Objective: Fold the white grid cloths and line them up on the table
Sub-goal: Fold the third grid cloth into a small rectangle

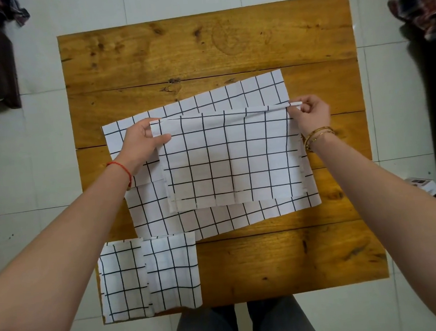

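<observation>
left hand [142, 141] pinching, right hand [309, 115] pinching, forearms extended

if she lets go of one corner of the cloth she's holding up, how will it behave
Probably floppy: the held cloth hangs flat only because the left hand and right hand pinch its top corners. It looks thin and light, so the freed side would likely droop. Its visible creases suggest it folds easily.

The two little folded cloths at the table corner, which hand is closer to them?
Left. The left hand holds the cloth's corner, above the folded cloths. The right hand is farther off across the table.
</observation>
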Tool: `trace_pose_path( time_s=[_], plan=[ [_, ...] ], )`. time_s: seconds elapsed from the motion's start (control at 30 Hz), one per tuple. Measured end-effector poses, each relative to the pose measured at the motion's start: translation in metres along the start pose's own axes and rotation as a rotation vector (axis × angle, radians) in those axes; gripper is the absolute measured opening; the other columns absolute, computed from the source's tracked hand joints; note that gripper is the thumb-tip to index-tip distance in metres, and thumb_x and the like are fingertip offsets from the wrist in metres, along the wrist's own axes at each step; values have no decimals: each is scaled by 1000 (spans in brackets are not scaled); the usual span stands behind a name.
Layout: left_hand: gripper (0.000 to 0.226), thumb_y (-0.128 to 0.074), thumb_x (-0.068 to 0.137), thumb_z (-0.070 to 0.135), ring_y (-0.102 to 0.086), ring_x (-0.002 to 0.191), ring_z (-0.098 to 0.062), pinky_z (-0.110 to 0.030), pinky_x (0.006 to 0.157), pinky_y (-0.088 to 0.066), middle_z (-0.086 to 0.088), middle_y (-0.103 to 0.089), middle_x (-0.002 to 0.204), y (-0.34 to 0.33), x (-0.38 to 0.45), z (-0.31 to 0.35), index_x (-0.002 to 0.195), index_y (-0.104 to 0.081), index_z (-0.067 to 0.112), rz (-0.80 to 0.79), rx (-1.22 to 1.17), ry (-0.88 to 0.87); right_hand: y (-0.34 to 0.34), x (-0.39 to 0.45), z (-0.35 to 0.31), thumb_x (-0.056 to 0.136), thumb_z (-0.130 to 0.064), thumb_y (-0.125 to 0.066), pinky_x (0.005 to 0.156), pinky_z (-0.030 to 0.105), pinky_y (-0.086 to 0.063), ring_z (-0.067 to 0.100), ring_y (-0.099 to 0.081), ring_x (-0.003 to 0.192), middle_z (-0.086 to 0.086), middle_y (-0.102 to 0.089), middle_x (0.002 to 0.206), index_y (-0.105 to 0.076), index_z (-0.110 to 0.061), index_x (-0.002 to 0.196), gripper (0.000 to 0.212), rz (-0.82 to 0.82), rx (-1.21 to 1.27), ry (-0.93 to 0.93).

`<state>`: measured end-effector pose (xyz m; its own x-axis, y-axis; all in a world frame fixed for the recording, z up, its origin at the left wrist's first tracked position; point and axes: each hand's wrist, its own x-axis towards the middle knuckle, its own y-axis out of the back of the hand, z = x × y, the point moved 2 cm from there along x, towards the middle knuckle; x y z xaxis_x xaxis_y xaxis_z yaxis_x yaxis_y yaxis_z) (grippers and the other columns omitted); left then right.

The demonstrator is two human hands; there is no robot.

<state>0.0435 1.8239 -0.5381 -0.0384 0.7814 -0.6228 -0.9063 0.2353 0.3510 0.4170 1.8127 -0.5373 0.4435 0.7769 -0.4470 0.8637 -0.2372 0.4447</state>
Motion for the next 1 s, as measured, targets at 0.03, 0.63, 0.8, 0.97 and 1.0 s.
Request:
trace_pose_path(
  time_s=[0.03,0.63,0.8,0.97,1.0],
  plan=[
    [43,-76,82,14,-51,65,-18,-29,73,-52,-9,-51,67,0,-1,0,120,-60,23,5,13,8,0,0,0,83,-4,-66,55,18,-39,5,-31,52,-7,-33,60,-57,-26,79,24,-5,-3,2],
    [46,-62,89,26,-46,120,-20,-36,100,-42,-4,-53,127,-11,-28,1,132,-49,17,314,639,-495,-42,-45,-30,87,-15,-48,96,37,-38,27,-47,111,11,-54,119,-51,-8,120,35,196,-714,497],
    [53,-57,92,21,-36,136,-27,-46,113,-30,-10,-44,144,-37,-39,-9,141,-42,10,221,897,-574,-113,-84,-31,94,-22,-42,115,48,-23,31,-29,139,9,-39,147,-38,-9,142,50,-291,-1016,864],
    [64,-54,96,29,-21,146,-29,-54,117,-19,-9,-25,158,-48,-37,-27,150,-26,11,166,1034,-486,-155,-98,-23,100,-38,-29,118,51,-7,27,-3,147,4,-12,160,-14,-11,151,60,-467,-1237,822],
    [65,-53,96,30,-19,146,-28,-54,117,-18,-7,-24,158,-48,-36,-28,151,-24,12,160,1040,-469,-157,-98,-22,101,-39,-28,118,51,-7,27,-2,147,3,-11,160,-13,-12,152,60,-467,-1252,807]
  ],
)
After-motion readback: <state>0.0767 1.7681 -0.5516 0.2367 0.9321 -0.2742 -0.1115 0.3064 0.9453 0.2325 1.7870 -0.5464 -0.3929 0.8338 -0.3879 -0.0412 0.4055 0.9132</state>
